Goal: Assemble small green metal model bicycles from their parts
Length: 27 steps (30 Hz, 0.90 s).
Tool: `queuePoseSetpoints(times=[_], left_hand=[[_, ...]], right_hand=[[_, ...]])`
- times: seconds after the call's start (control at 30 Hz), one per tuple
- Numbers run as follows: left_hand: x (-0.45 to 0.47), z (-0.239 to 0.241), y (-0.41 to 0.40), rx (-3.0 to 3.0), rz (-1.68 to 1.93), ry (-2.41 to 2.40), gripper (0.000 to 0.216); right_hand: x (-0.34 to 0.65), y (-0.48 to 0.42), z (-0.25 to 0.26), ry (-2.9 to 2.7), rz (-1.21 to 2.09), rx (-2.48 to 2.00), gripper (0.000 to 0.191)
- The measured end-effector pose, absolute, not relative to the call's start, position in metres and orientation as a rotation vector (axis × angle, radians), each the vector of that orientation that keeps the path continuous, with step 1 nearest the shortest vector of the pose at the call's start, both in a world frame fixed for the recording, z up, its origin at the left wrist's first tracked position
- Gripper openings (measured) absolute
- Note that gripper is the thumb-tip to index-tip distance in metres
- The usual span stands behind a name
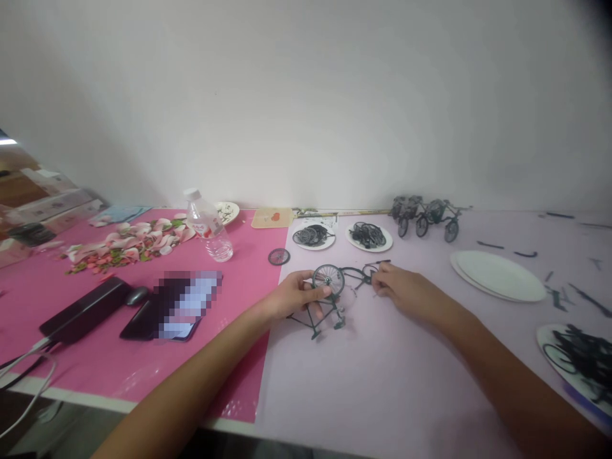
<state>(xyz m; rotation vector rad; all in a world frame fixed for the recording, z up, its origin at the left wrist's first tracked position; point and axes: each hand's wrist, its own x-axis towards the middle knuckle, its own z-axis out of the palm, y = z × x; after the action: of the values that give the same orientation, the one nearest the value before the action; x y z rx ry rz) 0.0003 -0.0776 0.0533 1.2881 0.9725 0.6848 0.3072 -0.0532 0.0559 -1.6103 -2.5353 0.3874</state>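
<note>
My left hand (299,294) grips a miniature bicycle (327,309) by its spoked wheel, thumb laid across the wheel and fingers behind it. The bicycle's dark green frame and pedals hang below the wheel. To the right, my right hand (394,287) has its fingers closed at a small dark bicycle part (354,273), with a curved piece and a ring showing; the fingertips are partly hidden. A loose spoked wheel (279,257) lies left of the hands. Behind them stand a plate of wheels (314,236) and a plate of black parts (368,237).
Several finished miniature bicycles (425,217) stand by the wall. Stacked white plates (497,275), scattered black pieces and another loaded plate (578,363) are at right. Leftward are a water bottle (208,229), a phone (172,306), a black case (86,309) and artificial petals (129,245).
</note>
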Motion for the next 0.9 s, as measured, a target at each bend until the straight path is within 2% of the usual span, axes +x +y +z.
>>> queuePoseSetpoints(times=[0.33,0.57,0.7,0.9], left_hand=[[-0.005,0.044,-0.066,1.186,0.875,1.099,0.054],[-0.005,0.054,-0.066,1.114,1.031,1.127,0.051],[-0.005,0.046,-0.063,1.096,1.086,1.210,0.053],[-0.007,0.043,-0.060,1.085,1.238,1.205,0.052]], right_hand=[[0.291,-0.058,0.059,-2.463,0.242,-1.641,0.023],[0.272,-0.062,0.044,-2.357,0.275,-1.452,0.022],[0.265,-0.062,0.032,-2.345,0.231,-1.432,0.031],[0.266,-0.057,0.024,-2.314,0.236,-1.422,0.022]])
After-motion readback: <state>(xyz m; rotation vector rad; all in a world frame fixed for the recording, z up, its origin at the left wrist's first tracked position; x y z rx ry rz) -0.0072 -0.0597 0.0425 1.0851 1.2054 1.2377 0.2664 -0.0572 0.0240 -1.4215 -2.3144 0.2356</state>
